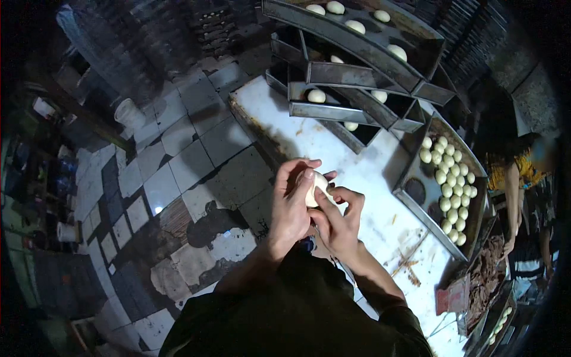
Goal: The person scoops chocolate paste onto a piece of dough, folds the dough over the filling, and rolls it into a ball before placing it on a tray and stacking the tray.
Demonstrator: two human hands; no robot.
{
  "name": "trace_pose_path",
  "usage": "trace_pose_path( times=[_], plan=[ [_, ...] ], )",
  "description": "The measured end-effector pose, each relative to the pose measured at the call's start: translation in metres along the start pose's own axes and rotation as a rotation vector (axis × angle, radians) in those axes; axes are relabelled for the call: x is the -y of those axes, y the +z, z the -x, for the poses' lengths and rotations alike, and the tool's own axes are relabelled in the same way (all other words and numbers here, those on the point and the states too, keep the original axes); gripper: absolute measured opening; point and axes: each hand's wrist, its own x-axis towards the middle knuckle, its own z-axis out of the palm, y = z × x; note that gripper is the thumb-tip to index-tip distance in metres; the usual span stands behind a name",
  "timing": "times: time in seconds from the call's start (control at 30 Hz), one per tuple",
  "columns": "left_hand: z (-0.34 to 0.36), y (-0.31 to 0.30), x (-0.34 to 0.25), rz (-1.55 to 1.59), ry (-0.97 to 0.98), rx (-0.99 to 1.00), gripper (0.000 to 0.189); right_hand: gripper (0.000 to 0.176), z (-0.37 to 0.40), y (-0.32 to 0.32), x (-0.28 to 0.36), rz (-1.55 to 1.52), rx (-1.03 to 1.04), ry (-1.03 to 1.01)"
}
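Observation:
A pale, rounded piece of dough (318, 185) is held between both hands near the middle of the view. My left hand (292, 199) wraps round its left side, the thumb along its top. My right hand (340, 215) presses on it from the right with thumb and fingers curled. The dough is partly hidden by the fingers. Both hands are over the near edge of a white, stained work surface (380, 184). To the right, a metal tray (416, 205) holds several small pale balls (452, 180).
Stacked metal trays (351, 74) with larger dough balls stand at the back. A red container (453, 297) and brown cloth (489, 271) lie at the right. A person's arm (511, 208) reaches in there. Left is a broken tiled floor (160, 184) with a white bucket (129, 114).

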Motion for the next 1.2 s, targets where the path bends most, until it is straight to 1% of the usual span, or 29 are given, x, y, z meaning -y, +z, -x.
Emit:
trace_pose_path(
  times=[0.07, 0.1, 0.13, 0.2, 0.23, 0.27, 0.33, 0.37, 0.4, 0.47, 0.5, 0.53, 0.6, 0.63, 0.67, 0.73, 0.77, 0.8, 0.87, 0.9, 0.93, 0.97, 1.0, 1.03, 1.07, 1.1, 1.13, 1.17, 1.2],
  plan=[
    [-0.016, -0.004, 0.004, -0.06, -0.091, 0.04, 0.018, 0.025, -0.016, -0.005, -0.017, 0.125, -0.047, -0.12],
    [-0.014, 0.0, 0.009, -0.061, -0.107, 0.015, 0.017, 0.022, -0.022, -0.006, -0.03, -0.017, -0.045, -0.094],
    [-0.015, 0.004, 0.009, -0.107, -0.082, 0.1, 0.016, 0.019, -0.03, -0.011, -0.031, -0.188, -0.053, 0.073],
    [-0.026, 0.0, 0.002, -0.438, 0.189, 0.468, 0.015, 0.017, -0.038, -0.012, -0.034, -0.649, -0.101, 0.401],
    [-0.034, 0.005, -0.005, -0.533, 0.28, 0.57, 0.016, 0.014, -0.042, -0.016, -0.044, -0.593, 0.005, 0.34],
    [-0.042, 0.008, -0.012, -0.53, 0.278, 0.572, 0.016, 0.014, -0.046, -0.015, -0.047, -0.589, 0.003, 0.342],
    [-0.059, 0.011, -0.023, -0.719, 0.205, 0.608, 0.018, 0.015, -0.058, -0.014, -0.048, -0.449, 0.057, 0.361],
    [-0.072, 0.009, -0.018, -0.587, 0.274, 0.483, 0.02, 0.019, -0.068, -0.006, -0.045, -0.268, -0.04, 0.095],
    [-0.076, 0.014, -0.018, -0.302, 0.137, 0.284, 0.024, 0.022, -0.07, 0.002, -0.038, -0.211, -0.06, 0.071],
    [-0.096, 0.001, -0.023, -0.251, 0.138, 0.203, 0.025, 0.024, -0.086, 0.011, -0.036, 0.128, -0.01, -0.134],
    [-0.102, -0.008, -0.026, -0.231, 0.069, 0.231, 0.022, 0.023, -0.095, 0.02, -0.041, 0.162, -0.078, -0.163],
    [-0.108, -0.008, -0.028, -0.294, 0.112, 0.25, 0.018, 0.021, -0.108, 0.021, -0.044, 0.105, -0.045, -0.146],
    [-0.119, -0.011, -0.05, -0.34, 0.113, 0.389, 0.019, 0.023, -0.135, 0.033, -0.043, -0.201, -0.023, -0.016],
    [-0.134, -0.019, -0.06, -0.51, 0.33, 0.572, 0.023, 0.026, -0.14, 0.041, -0.045, -0.382, -0.006, 0.141],
    [-0.15, -0.022, -0.074, -0.547, 0.445, 0.686, 0.026, 0.028, -0.15, 0.053, -0.04, -0.538, -0.081, 0.248],
    [-0.169, -0.02, -0.103, -0.46, 0.282, 0.669, 0.031, 0.025, -0.169, 0.066, -0.029, -0.424, -0.017, 0.285],
    [-0.195, -0.029, -0.102, -0.467, 0.487, 0.734, 0.033, 0.024, -0.184, 0.073, -0.025, -0.294, 0.011, 0.142],
    [-0.202, -0.032, -0.107, -0.378, 0.405, 0.58, 0.031, 0.023, -0.199, 0.08, -0.022, -0.163, 0.042, 0.002],
    [-0.219, -0.031, -0.12, -0.098, 0.168, 0.457, 0.029, 0.023, -0.217, 0.103, -0.013, 0.05, 0.013, -0.067],
    [-0.23, -0.035, -0.12, -0.089, 0.211, 0.555, 0.028, 0.024, -0.226, 0.112, -0.017, 0.146, -0.078, -0.131],
    [-0.236, -0.041, -0.117, -0.266, 0.312, 0.576, 0.029, 0.025, -0.233, 0.118, -0.022, 0.253, -0.169, -0.189],
    [-0.243, -0.037, -0.123, -0.349, 0.423, 0.617, 0.029, 0.029, -0.24, 0.124, -0.025, 0.317, -0.289, -0.166],
    [-0.249, -0.032, -0.129, -0.428, 0.539, 0.656, 0.029, 0.032, -0.251, 0.126, -0.021, 0.383, -0.343, -0.138],
    [-0.254, -0.032, -0.123, -0.372, 0.519, 0.614, 0.029, 0.032, -0.26, 0.124, -0.021, 0.431, -0.322, -0.145],
    [-0.257, -0.03, -0.119, -0.355, 0.52, 0.559, 0.025, 0.033, -0.267, 0.124, -0.023, 0.475, -0.296, -0.152],
    [-0.263, -0.024, -0.118, -0.237, 0.416, 0.547, 0.024, 0.031, -0.261, 0.133, -0.035, 0.399, -0.453, -0.149],
    [-0.27, -0.018, -0.121, -0.126, 0.314, 0.528, 0.024, 0.031, -0.266, 0.133, -0.034, 0.428, -0.459, -0.142],
    [-0.279, -0.009, -0.129, -0.144, 0.216, 0.499, 0.042, 0.03, -0.274, 0.129, -0.03, 0.483, -0.311, -0.168],
    [-0.288, -0.014, -0.126, 0.198, -0.061, 0.537, 0.056, 0.029, -0.284, 0.128, -0.026, 0.532, -0.161, -0.194]
  ],
)
